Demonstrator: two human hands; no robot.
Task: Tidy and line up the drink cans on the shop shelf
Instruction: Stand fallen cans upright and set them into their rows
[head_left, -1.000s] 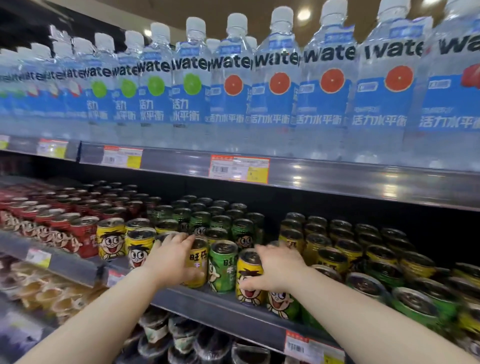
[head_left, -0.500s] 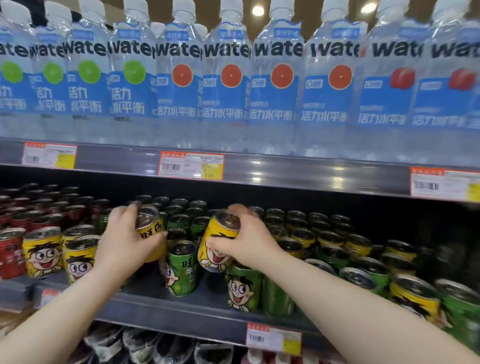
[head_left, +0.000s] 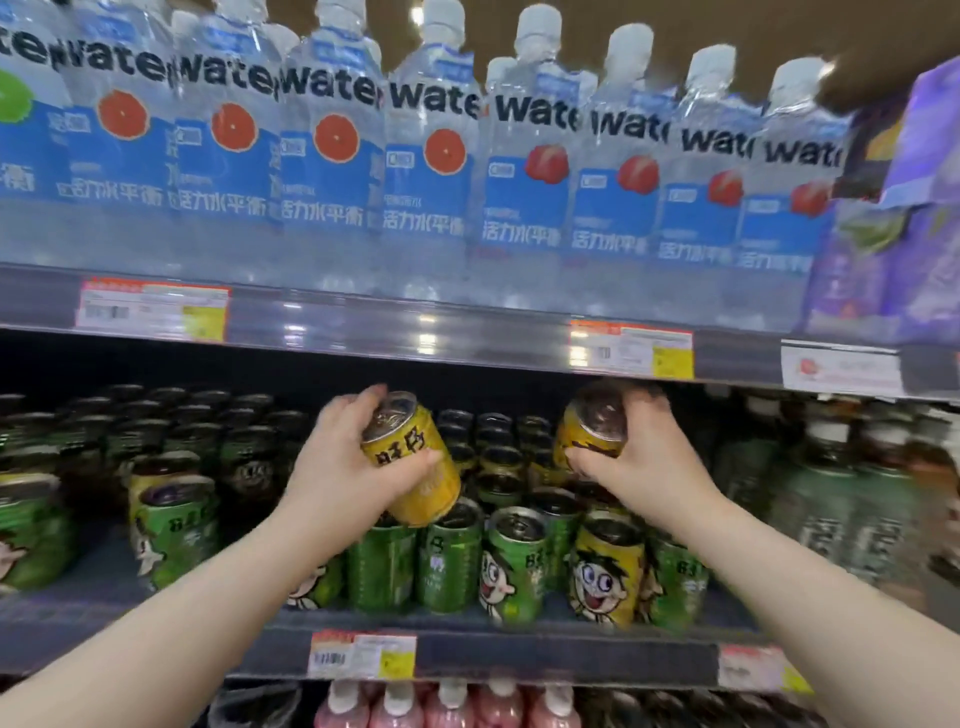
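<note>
From the head camera, the left hand (head_left: 337, 467) gripped a tilted yellow can (head_left: 413, 460), fingers wrapped around it, above the green cans (head_left: 447, 561) at the shelf (head_left: 519, 660) front. The right hand (head_left: 644, 462) clasped another yellow can (head_left: 589, 431), raised over the rows behind.

Two bare forearms are seen, with no sleeve reaching as far as the frame shows. No watch, band or ring is worn on the left hand (head_left: 332, 467) or the right hand (head_left: 644, 467). No gloves are worn. Fingernails are kept short and unpainted.
</note>
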